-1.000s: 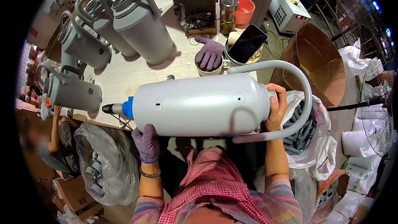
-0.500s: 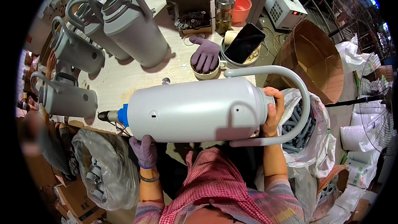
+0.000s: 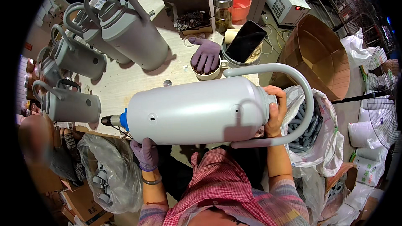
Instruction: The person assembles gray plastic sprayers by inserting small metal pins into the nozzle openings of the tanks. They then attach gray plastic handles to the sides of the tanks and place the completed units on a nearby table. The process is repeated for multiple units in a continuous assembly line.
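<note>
A large grey insulated jug (image 3: 192,111) lies on its side across the table's front edge, its long loop handle (image 3: 307,96) at the right. My right hand (image 3: 275,111), bare, is wrapped round the neck. In a purple glove, my left hand (image 3: 145,154) holds the lower side near the base; some of its fingers are hidden beneath. Two small holes show in the jug's side, one in a round recess near the base. Past the base end, a silver and black tool with a blue collar (image 3: 124,119) partly shows.
Several grey jugs (image 3: 136,33) stand at the left. Behind mine, a purple glove (image 3: 206,54) lies on a white cup of small dark parts. A phone (image 3: 247,39) leans on a bucket. Bags of grey parts (image 3: 111,175) flank me; a cardboard box (image 3: 318,58) and fan (image 3: 383,96) stand right.
My view has shifted slightly, and the jug appears a little further left. Both hands keep the same hold on it.
</note>
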The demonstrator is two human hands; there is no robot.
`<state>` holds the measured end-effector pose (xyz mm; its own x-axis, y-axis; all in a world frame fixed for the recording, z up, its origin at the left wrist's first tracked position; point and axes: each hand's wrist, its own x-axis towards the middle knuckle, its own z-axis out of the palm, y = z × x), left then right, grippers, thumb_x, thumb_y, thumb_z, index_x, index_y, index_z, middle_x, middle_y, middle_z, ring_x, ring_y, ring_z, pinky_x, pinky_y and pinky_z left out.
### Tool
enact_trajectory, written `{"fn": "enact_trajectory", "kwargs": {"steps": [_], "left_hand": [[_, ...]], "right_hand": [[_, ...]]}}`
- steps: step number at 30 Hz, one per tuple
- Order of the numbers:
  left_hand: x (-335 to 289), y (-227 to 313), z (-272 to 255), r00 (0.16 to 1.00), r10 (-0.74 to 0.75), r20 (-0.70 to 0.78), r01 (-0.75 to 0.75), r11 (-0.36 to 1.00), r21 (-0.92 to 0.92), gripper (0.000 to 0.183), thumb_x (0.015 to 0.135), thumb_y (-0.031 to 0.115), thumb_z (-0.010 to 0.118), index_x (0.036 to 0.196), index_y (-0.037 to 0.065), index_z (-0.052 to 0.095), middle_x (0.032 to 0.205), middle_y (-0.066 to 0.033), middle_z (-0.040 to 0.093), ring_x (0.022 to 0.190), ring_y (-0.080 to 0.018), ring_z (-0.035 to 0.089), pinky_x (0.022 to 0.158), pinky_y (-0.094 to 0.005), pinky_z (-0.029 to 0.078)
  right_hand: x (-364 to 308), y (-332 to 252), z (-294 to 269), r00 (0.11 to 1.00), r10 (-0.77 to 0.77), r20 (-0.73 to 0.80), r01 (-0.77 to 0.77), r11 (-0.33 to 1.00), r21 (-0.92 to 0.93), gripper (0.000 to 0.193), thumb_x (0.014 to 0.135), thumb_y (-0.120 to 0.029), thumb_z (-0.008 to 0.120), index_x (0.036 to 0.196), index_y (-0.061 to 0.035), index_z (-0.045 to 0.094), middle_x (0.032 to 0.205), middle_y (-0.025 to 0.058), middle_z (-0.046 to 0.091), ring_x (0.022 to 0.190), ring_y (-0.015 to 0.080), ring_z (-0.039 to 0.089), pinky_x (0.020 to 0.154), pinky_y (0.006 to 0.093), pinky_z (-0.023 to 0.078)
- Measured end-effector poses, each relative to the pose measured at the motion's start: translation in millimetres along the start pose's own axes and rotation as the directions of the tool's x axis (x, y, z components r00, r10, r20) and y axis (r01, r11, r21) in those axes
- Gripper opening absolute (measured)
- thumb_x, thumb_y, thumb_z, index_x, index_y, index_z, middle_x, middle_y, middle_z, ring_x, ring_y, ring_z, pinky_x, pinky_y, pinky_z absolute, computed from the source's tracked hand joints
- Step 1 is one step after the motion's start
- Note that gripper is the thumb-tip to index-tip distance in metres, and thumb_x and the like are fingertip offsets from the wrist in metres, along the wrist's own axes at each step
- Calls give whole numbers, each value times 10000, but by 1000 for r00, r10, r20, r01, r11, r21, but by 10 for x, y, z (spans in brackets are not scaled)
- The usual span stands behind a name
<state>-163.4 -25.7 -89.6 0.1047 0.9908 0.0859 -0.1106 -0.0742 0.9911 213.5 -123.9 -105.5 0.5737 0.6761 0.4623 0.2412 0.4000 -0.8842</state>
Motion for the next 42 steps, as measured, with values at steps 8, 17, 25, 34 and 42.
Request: {"fn": "enact_trajectory", "kwargs": {"steps": [8, 17, 25, 34, 42], "left_hand": [[-17, 145, 186, 996, 23, -83, -21, 999, 26, 245, 906, 221, 678, 786, 22, 599, 714, -32, 630, 622, -93, 560, 575, -254, 444], [18, 129, 198, 995, 22, -98, -22, 1000, 4, 250, 901, 245, 701, 872, 13, 611, 750, -39, 635, 646, -111, 575, 587, -275, 468], [-13, -37, -21, 998, 22, -53, -10, 977, 214, 361, 878, 327, 754, 918, 1, 604, 828, -36, 633, 765, -127, 581, 702, -289, 480], [-72, -75, -136, 999, 15, 30, -21, 977, 210, 559, 966, 416, 626, 1240, -65, 548, 1145, -125, 635, 1013, -192, 597, 871, -346, 491], [159, -172, -156, 1000, 23, -2, -21, 935, 355, 555, 1000, 442, 551, 1290, -29, 510, 1198, -138, 596, 1012, -223, 600, 808, -384, 512]], "right_hand": [[-16, -34, -21, 1000, 3, -8, -3, 1000, 1, 368, 943, -283, 519, 1132, 32, 512, 1144, 193, 562, 1076, 271, 565, 986, 396, 414], [7, 0, -1, 999, 6, -32, -7, 1000, -28, 352, 940, -273, 511, 1120, 30, 521, 1148, 197, 577, 1070, 262, 555, 988, 388, 408], [-130, 131, -150, 995, 77, 55, -75, 996, -37, 417, 950, -308, 520, 1237, -4, 525, 1248, 174, 575, 1180, 275, 531, 1052, 393, 373], [-481, -70, -1262, 930, 366, 4, -346, 883, -317, 553, 938, -245, 644, 1417, -36, 461, 1400, 145, 528, 1288, 255, 511, 1100, 358, 374], [-1384, 1683, -3572, 894, 394, -211, -205, -59, -977, 451, 808, -201, 688, 1209, -23, 585, 1171, 152, 666, 1116, 369, 604, 1031, 447, 417]]}}
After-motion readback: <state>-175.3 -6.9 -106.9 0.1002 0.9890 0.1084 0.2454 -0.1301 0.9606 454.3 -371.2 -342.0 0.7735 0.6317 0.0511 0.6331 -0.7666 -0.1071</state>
